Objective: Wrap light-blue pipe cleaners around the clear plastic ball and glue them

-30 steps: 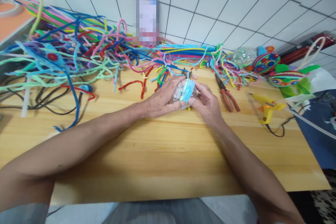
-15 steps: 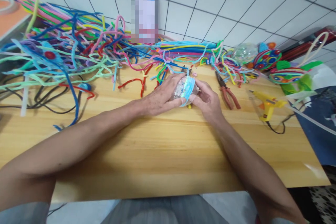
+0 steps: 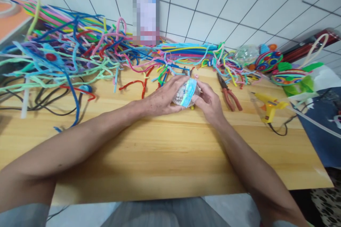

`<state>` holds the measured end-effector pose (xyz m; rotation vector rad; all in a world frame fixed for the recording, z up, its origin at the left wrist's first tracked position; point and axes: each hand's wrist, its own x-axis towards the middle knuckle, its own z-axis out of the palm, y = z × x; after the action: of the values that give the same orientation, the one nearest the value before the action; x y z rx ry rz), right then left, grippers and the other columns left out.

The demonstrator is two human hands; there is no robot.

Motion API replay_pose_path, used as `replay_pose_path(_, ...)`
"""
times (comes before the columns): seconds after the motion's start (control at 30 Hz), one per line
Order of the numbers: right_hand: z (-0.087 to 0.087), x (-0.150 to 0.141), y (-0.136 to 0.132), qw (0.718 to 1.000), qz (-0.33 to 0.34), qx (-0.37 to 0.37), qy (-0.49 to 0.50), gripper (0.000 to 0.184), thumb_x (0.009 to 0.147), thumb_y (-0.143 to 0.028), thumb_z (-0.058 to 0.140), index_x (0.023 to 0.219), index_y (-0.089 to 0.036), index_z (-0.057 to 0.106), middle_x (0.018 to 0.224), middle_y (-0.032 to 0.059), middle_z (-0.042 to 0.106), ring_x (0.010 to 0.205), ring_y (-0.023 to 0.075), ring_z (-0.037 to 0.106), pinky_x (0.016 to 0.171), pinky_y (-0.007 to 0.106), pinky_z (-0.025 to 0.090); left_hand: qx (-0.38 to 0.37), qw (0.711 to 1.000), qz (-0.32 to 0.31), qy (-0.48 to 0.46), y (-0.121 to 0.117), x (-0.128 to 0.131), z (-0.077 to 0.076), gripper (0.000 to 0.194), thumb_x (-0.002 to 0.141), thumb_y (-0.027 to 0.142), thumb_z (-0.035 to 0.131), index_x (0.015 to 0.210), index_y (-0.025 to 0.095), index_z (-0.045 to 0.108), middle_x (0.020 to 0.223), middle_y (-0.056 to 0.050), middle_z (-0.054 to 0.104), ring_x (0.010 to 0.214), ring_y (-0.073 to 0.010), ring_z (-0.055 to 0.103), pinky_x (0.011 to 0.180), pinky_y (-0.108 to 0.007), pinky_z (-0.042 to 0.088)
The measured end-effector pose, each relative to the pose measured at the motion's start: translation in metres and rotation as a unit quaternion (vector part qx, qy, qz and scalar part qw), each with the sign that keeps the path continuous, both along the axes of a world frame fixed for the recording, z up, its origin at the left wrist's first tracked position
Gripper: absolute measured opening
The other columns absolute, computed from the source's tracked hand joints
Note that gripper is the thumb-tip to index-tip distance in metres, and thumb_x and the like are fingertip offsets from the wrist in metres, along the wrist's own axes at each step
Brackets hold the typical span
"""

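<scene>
Between my two hands is a clear ball [image 3: 181, 97] wrapped with a band of light blue and yellow-green pipe cleaners [image 3: 190, 92]. My left hand [image 3: 167, 95] curves around its left side, with the thumb along the lower edge. From the right, my right hand [image 3: 209, 101] grips it, thumb on the blue band and fingers behind. The fingertips at the back are partly hidden. Just behind the ball lie a dark tool tip [image 3: 185, 71] and pipe cleaner scraps [image 3: 163, 78].
Tangled pipe cleaners [image 3: 87, 46] line the back of the wooden table [image 3: 149, 163]. Red-handled pliers [image 3: 229, 94] and a yellow glue gun [image 3: 270, 105] lie to the right. Behind them sit another clear ball [image 3: 247, 55] and colourful decorated pieces [image 3: 269, 60]. A blurred phone-like screen [image 3: 146, 17] stands at the back.
My left thumb has slid down off the band to the ball's lower edge, and more of the band shows. Both hands keep hold of the ball. The view has shifted slightly.
</scene>
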<state>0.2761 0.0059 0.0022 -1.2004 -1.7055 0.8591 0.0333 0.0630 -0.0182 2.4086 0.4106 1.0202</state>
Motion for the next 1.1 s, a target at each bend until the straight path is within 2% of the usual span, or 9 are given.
replay_pose_path(0.2, 0.002, 0.009, 0.003, 0.997, 0.035, 0.024, -0.057, 0.094, 0.084, -0.074, 0.083, 0.163, -0.033, 0.055, 0.165, 0.0131, 0.057, 0.154, 0.0384, 0.055, 0.127, 0.061, 0.049, -0.010, 1.000, 0.024, -0.009, -0.004, 0.003, -0.002, 0.102, 0.090, 0.036, 0.081, 0.172, 0.029, 0.021, 0.171, -0.023, 0.040, 0.162, -0.0435, 0.040, 0.133, -0.071, 0.038)
replay_pose_path(0.33, 0.002, 0.010, 0.003, 0.992, 0.022, 0.068, -0.105, 0.091, 0.085, -0.069, 0.085, 0.163, -0.032, 0.055, 0.164, 0.0140, 0.058, 0.153, 0.0390, 0.056, 0.128, 0.064, 0.047, 0.003, 1.000, 0.021, -0.016, -0.003, 0.003, -0.003, 0.099, 0.091, 0.036, 0.081, 0.171, 0.028, 0.023, 0.168, -0.023, 0.042, 0.160, -0.0427, 0.042, 0.132, -0.071, 0.039)
replay_pose_path(0.43, 0.005, 0.007, -0.001, 0.980, 0.012, 0.130, -0.147, 0.091, 0.085, -0.063, 0.087, 0.164, -0.032, 0.053, 0.163, 0.0147, 0.059, 0.153, 0.0403, 0.055, 0.130, 0.067, 0.044, 0.015, 0.999, 0.000, -0.044, -0.003, 0.001, 0.002, 0.099, 0.092, 0.048, 0.083, 0.170, 0.028, 0.025, 0.165, -0.024, 0.044, 0.160, -0.0428, 0.043, 0.132, -0.070, 0.039)
replay_pose_path(0.53, 0.006, 0.002, -0.007, 0.964, 0.006, 0.182, -0.192, 0.096, 0.087, -0.056, 0.087, 0.169, -0.034, 0.045, 0.168, 0.0146, 0.055, 0.157, 0.0427, 0.051, 0.132, 0.070, 0.040, -0.040, 0.997, 0.006, -0.062, -0.005, -0.002, 0.011, 0.099, 0.094, 0.065, 0.079, 0.170, 0.027, 0.027, 0.169, -0.023, 0.042, 0.161, -0.0416, 0.043, 0.133, -0.066, 0.040)
replay_pose_path(0.6, 0.004, -0.002, -0.009, 0.956, 0.013, 0.201, -0.213, 0.097, 0.088, -0.052, 0.085, 0.172, -0.035, 0.040, 0.169, 0.0138, 0.053, 0.157, 0.0445, 0.049, 0.132, 0.073, 0.039, -0.088, 0.994, 0.015, -0.055, -0.006, -0.004, 0.015, 0.090, 0.099, 0.068, 0.070, 0.169, 0.026, 0.031, 0.170, -0.021, 0.044, 0.159, -0.0390, 0.047, 0.132, -0.062, 0.043)
replay_pose_path(0.67, 0.001, -0.004, -0.011, 0.949, 0.024, 0.222, -0.224, 0.097, 0.090, -0.048, 0.083, 0.174, -0.036, 0.035, 0.168, 0.0137, 0.053, 0.156, 0.0451, 0.050, 0.131, 0.074, 0.041, -0.105, 0.993, 0.024, -0.041, -0.007, -0.004, 0.017, 0.084, 0.102, 0.067, 0.067, 0.166, 0.023, 0.036, 0.167, -0.021, 0.048, 0.156, -0.0374, 0.051, 0.131, -0.059, 0.045)
replay_pose_path(0.8, -0.004, -0.005, -0.011, 0.941, 0.032, 0.242, -0.234, 0.099, 0.091, -0.044, 0.082, 0.175, -0.037, 0.029, 0.169, 0.0140, 0.052, 0.154, 0.0447, 0.052, 0.129, 0.074, 0.044, -0.080, 0.995, 0.042, -0.033, -0.007, -0.002, 0.013, 0.077, 0.103, 0.063, 0.066, 0.163, 0.022, 0.041, 0.162, -0.021, 0.056, 0.151, -0.0358, 0.056, 0.127, -0.057, 0.048)
replay_pose_path(1.1, -0.006, -0.005, -0.010, 0.949, 0.019, 0.233, -0.211, 0.092, 0.092, -0.043, 0.082, 0.172, -0.036, 0.038, 0.167, 0.0131, 0.054, 0.155, 0.0451, 0.051, 0.132, 0.076, 0.041, -0.020, 0.996, 0.064, -0.059, -0.010, 0.000, 0.013, 0.073, 0.098, 0.054, 0.076, 0.156, 0.024, 0.044, 0.153, -0.019, 0.059, 0.145, -0.0353, 0.058, 0.122, -0.058, 0.050)
